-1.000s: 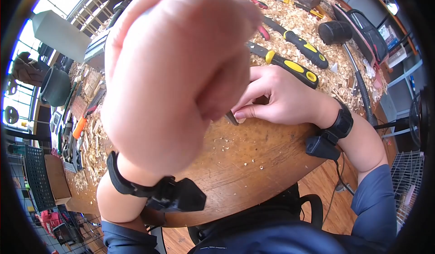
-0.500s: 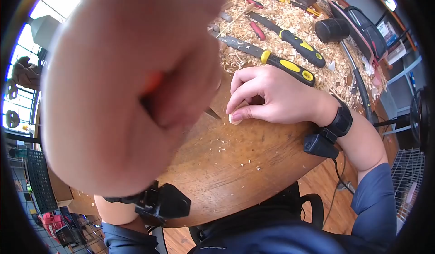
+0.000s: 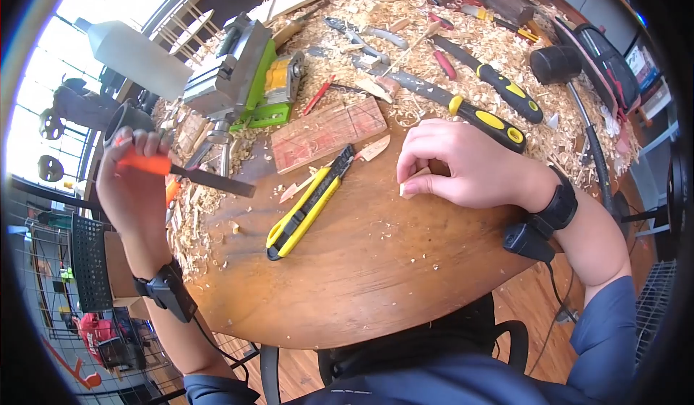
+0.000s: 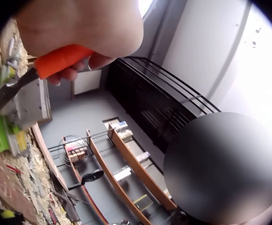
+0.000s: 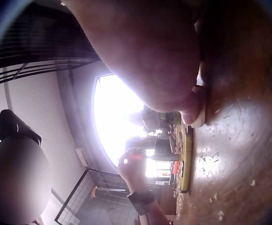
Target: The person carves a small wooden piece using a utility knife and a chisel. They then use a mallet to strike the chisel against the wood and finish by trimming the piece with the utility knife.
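Note:
My left hand [image 3: 137, 195] is raised at the left of the head view, fingers curled round the orange handle of a chisel [image 3: 220, 181], whose flat metal blade points right. In the left wrist view the same orange handle [image 4: 63, 60] lies in the fist. Resting at the table's right part, my right hand [image 3: 463, 163] pinches a small pale wood piece [image 3: 406, 190] between thumb and fingers; most of it is hidden. Between the hands lies a yellow and black utility knife [image 3: 307, 206].
A reddish board [image 3: 329, 134] lies behind the knife, near a green and grey vise [image 3: 242, 76]. Yellow-black files [image 3: 473, 112], a black mallet [image 3: 555, 65] and many wood shavings [image 3: 405, 58] cover the table's back. The table edge [image 3: 303, 336] curves in front.
My left hand has swung from close before the head camera down and left with the chisel, uncovering the knife, board and vise. My right hand still pinches the wood piece.

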